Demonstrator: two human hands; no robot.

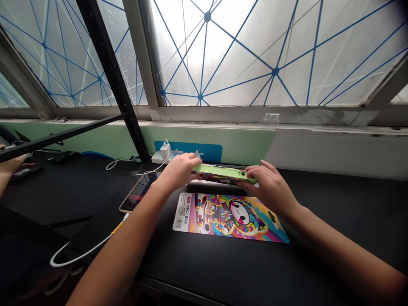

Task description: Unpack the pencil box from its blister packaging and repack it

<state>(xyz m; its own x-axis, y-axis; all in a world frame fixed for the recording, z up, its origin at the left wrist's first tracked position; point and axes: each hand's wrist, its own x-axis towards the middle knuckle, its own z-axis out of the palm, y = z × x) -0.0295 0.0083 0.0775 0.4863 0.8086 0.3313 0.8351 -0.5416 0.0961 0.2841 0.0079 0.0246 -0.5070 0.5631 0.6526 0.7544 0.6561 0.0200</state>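
A lime-green pencil box (223, 172), contents hidden, is gripped by curled fingers of the left hand (178, 172) and right hand (269, 187).

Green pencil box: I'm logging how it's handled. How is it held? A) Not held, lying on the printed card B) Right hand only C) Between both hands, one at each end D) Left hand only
C: the left hand and the right hand each grip one end of the green pencil box.

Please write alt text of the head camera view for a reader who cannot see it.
The left hand and right hand hold a lime-green pencil box by its ends beyond a colourful cartoon card labelled PENCIL BOX on a black desk. A tablet and white power strip lie nearby, under a large window.
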